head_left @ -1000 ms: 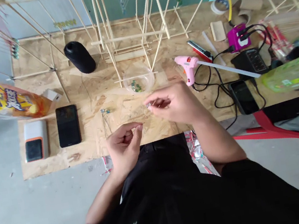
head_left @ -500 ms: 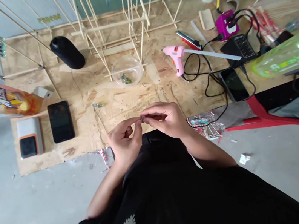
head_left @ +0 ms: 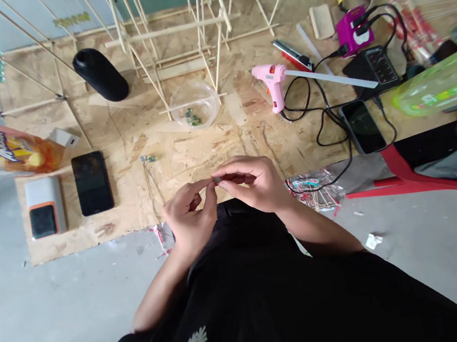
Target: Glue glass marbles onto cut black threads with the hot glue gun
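My two hands meet over the near edge of the wooden board. My right hand pinches a small bead between thumb and fingers. Facing it, my left hand is closed in a pinch with its fingertips right at the bead; what it grips is too thin to make out. A clear plastic bowl with a few green beads stands further back on the board. A thin wire with beads at its top lies on the board to the left of my hands.
A frame of thin wooden sticks rises behind the bowl. A pink glue gun, cables, a phone and a purple box lie to the right. A black phone, power bank and black speaker lie left.
My right hand drew back from near the bowl to meet my left hand at the board's edge; since half a second ago both hands have stayed almost still.
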Demonstrator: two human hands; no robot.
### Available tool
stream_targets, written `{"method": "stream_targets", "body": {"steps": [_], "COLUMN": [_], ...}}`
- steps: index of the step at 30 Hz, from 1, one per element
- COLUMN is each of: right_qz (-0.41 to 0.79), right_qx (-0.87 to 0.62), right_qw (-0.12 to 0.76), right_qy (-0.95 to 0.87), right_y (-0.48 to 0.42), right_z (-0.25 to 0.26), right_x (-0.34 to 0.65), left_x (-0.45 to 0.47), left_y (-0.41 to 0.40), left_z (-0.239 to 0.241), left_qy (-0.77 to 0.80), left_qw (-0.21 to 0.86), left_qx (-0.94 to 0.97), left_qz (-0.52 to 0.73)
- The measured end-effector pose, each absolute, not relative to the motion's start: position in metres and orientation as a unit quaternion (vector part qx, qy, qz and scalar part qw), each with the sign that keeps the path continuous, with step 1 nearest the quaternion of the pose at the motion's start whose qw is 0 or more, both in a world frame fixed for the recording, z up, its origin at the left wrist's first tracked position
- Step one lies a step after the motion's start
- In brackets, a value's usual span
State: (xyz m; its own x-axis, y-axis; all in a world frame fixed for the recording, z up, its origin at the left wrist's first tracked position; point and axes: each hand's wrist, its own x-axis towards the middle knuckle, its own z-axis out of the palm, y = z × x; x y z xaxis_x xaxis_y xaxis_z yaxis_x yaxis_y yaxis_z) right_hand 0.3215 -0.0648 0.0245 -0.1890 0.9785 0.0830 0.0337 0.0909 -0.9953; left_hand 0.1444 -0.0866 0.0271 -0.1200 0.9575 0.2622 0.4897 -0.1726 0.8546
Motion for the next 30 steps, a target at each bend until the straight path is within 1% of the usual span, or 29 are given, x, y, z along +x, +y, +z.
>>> {"method": "stream_targets", "body": {"steps": [3, 5, 7, 10, 13, 16, 19, 21, 25, 30], "right_qz": [0.484, 0.484, 0.507, 0.540, 0.513, 0.519, 0.551, 0.543, 0.492, 0.445], "right_qx": [-0.456, -0.461, -0.458, -0.446, -0.429, -0.408, -0.391, -0.382, -0.387, -0.375], "right_qw": [0.466, 0.469, 0.471, 0.478, 0.499, 0.508, 0.490, 0.483, 0.483, 0.520], "right_qy": [-0.583, -0.577, -0.558, -0.530, -0.551, -0.553, -0.551, -0.570, -0.612, -0.625], "right_y": [-0.065, -0.066, -0.067, -0.068, -0.069, -0.069, -0.067, -0.065, -0.060, -0.053], "right_z": [0.023, 0.021, 0.018, 0.015, 0.014, 0.014, 0.012, 0.011, 0.009, 0.006], "right_x": [0.320, 0.319, 0.318, 0.319, 0.320, 0.323, 0.328, 0.332, 0.338, 0.343], "left_x": [0.145, 0.145, 0.143, 0.138, 0.135, 0.135, 0.135, 0.135, 0.136, 0.137], "left_y": [-0.088, -0.089, -0.088, -0.083, -0.076, -0.070, -0.066, -0.064, -0.057, -0.046], "left_z": [0.027, 0.028, 0.027, 0.023, 0.020, 0.023, 0.027, 0.028, 0.024, 0.019], "left_qy": [0.588, 0.591, 0.601, 0.597, 0.564, 0.533, 0.501, 0.479, 0.450, 0.463], "left_qw": [0.239, 0.261, 0.322, 0.456, 0.571, 0.648, 0.707, 0.741, 0.782, 0.739], "left_qx": [0.619, 0.607, 0.573, 0.491, 0.406, 0.354, 0.334, 0.320, 0.297, 0.380], "left_qz": [0.462, 0.463, 0.456, 0.442, 0.436, 0.414, 0.372, 0.344, 0.311, 0.307]}}
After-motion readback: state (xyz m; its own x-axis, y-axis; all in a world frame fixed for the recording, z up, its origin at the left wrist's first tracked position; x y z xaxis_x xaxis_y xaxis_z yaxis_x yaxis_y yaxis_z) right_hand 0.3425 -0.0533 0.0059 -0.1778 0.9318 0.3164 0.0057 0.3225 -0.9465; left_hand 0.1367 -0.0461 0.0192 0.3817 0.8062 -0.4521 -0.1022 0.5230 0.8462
